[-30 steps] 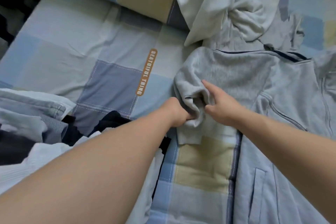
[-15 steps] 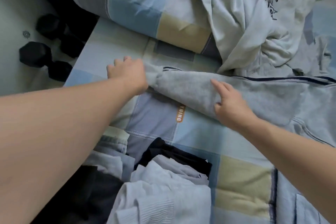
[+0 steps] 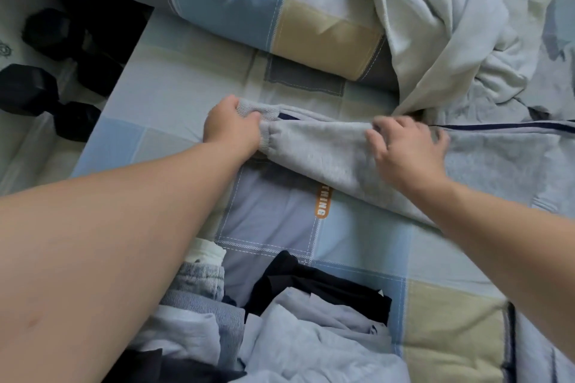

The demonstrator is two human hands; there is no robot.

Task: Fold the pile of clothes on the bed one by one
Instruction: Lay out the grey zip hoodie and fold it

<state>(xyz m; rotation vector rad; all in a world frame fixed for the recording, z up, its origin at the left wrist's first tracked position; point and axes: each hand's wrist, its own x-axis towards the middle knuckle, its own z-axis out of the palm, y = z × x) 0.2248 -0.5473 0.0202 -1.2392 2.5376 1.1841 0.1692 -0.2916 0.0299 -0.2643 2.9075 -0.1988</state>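
Two hands work one sleeve (image 3: 320, 146) of the grey hoodie (image 3: 504, 165), which lies across the right side of the bed (image 3: 174, 93). A second ago that sleeve sat bunched between them. Now the left hand (image 3: 231, 129) has drawn it out leftward, thumb and fingers clamped on the ribbed cuff (image 3: 265, 135). The right hand (image 3: 407, 149) rests mid-sleeve, fingers apart and slightly blurred. The sleeve looks straight enough to fold inward next. The unfolded pile (image 3: 280, 336) waits nearer.
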